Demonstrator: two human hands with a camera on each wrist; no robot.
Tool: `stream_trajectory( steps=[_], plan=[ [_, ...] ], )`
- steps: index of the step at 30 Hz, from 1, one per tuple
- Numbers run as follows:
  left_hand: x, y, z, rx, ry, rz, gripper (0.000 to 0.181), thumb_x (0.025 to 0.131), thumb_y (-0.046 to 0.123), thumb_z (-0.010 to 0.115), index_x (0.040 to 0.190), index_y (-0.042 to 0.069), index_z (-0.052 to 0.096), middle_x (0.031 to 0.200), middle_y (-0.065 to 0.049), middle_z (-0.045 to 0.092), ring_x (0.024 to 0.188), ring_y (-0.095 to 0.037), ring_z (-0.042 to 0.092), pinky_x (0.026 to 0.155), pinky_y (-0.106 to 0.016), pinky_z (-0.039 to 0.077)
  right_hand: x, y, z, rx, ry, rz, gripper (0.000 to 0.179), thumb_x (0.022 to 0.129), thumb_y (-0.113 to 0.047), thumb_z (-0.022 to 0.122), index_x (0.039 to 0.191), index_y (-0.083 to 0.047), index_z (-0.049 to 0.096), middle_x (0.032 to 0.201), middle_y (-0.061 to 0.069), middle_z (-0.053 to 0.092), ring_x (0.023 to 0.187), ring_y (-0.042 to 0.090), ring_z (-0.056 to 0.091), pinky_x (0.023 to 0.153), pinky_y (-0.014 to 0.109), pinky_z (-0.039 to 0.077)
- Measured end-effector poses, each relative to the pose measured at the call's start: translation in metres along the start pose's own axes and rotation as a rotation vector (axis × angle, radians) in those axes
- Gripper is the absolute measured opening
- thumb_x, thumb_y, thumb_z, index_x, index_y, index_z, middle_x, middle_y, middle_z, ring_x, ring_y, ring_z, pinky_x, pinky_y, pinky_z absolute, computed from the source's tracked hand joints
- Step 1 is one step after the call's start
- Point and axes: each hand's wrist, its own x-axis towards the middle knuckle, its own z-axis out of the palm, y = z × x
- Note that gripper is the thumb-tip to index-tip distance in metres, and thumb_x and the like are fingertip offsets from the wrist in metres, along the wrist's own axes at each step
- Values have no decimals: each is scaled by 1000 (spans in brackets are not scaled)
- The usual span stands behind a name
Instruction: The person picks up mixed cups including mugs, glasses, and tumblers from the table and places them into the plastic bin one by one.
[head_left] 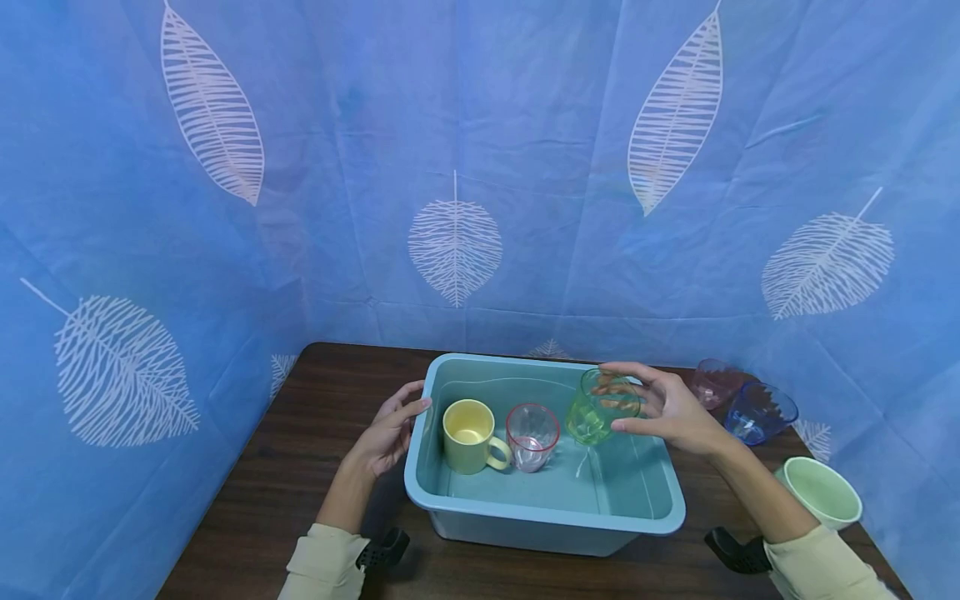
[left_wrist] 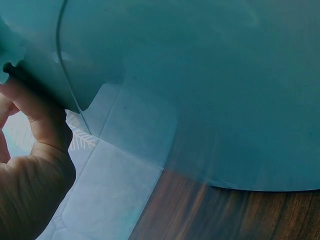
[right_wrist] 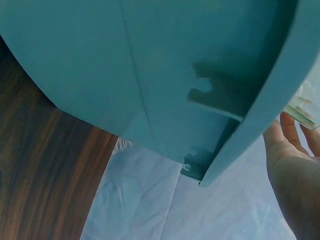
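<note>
A light blue plastic tub [head_left: 540,507] stands on the table in the head view. My left hand [head_left: 386,432] holds its left rim, thumb on top; the left wrist view shows that hand [left_wrist: 37,155] against the tub's outer wall. My right hand [head_left: 670,410] grips a green clear tumbler [head_left: 586,422] by its upper side, over the right half of the tub. In the right wrist view, part of the tumbler [right_wrist: 304,111] shows past the rim. Inside the tub stand a yellow mug [head_left: 467,450], handle to the right, and a clear tumbler with a red rim [head_left: 532,433].
Right of the tub, along the table's edge, are a pink clear tumbler [head_left: 712,377], a blue clear tumbler [head_left: 757,417] and a pale green cup [head_left: 821,492]. The pale green cup is beside my right forearm. A blue leaf-print cloth [head_left: 525,250] hangs behind the dark wooden table [head_left: 300,450].
</note>
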Motion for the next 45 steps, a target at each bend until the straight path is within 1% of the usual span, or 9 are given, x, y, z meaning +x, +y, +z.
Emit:
stream_trajectory(
  steps=[5, 13, 15, 22, 28, 35, 37, 43, 45],
  plan=[
    [0, 1, 1, 5, 4, 2, 50, 107, 14, 54, 152, 6, 34, 86, 1, 69, 67, -7, 73, 54, -14, 56, 2, -3, 1, -28, -5, 8, 65, 89, 18, 67, 146, 19, 37, 148, 5, 55, 127, 18, 62, 96, 42, 60],
    [1, 0, 0, 3, 3, 7, 49, 108, 14, 54, 152, 6, 34, 89, 0, 69, 70, -7, 74, 56, -15, 57, 5, -6, 3, -55, -21, -24, 67, 86, 19, 69, 145, 21, 37, 141, 23, 57, 126, 20, 62, 101, 36, 58],
    [1, 0, 0, 3, 4, 8, 48, 108, 14, 54, 151, 7, 35, 89, 0, 69, 70, -8, 74, 56, -15, 57, 6, -7, 3, -66, -23, -19, 68, 86, 19, 70, 146, 19, 38, 141, 24, 57, 126, 19, 62, 101, 35, 58],
    [1, 0, 0, 0, 0, 5, 50, 107, 13, 54, 152, 5, 33, 91, -1, 70, 71, -7, 74, 57, -16, 58, 8, -13, 6, -85, -28, -15, 68, 86, 17, 71, 146, 18, 39, 142, 23, 56, 127, 17, 61, 102, 31, 57],
    [1, -1, 1, -9, 5, 1, 47, 107, 13, 54, 150, 6, 34, 90, -1, 69, 69, -7, 72, 56, -16, 58, 7, -12, 8, -54, -47, -31, 69, 86, 19, 70, 146, 19, 37, 143, 20, 56, 127, 19, 61, 101, 36, 58],
    [0, -2, 0, -17, 11, 0, 48, 108, 13, 54, 150, 6, 34, 90, -1, 68, 68, -7, 72, 56, -16, 58, 7, -14, 12, -40, -56, -7, 68, 86, 18, 70, 147, 17, 38, 144, 15, 55, 127, 18, 61, 99, 39, 59],
    [-1, -2, 0, -18, 10, 1, 48, 108, 13, 54, 151, 6, 34, 90, -1, 68, 68, -7, 72, 56, -16, 58, 7, -15, 13, -44, -62, -7, 69, 86, 18, 71, 147, 17, 38, 142, 16, 56, 126, 19, 61, 99, 41, 59],
    [-1, -2, 1, -20, 8, 4, 48, 108, 13, 53, 151, 6, 34, 88, 0, 68, 67, -6, 71, 55, -15, 57, 12, -21, 14, -42, -94, -6, 70, 86, 17, 71, 147, 16, 39, 140, 17, 57, 126, 21, 61, 101, 40, 58],
    [-1, -1, 1, -20, 9, 5, 48, 108, 13, 53, 151, 6, 34, 88, 0, 68, 66, -6, 71, 53, -14, 56, 16, -25, 13, -52, -101, -1, 70, 86, 17, 72, 147, 16, 38, 139, 19, 56, 126, 22, 61, 100, 40, 59]
  ],
)
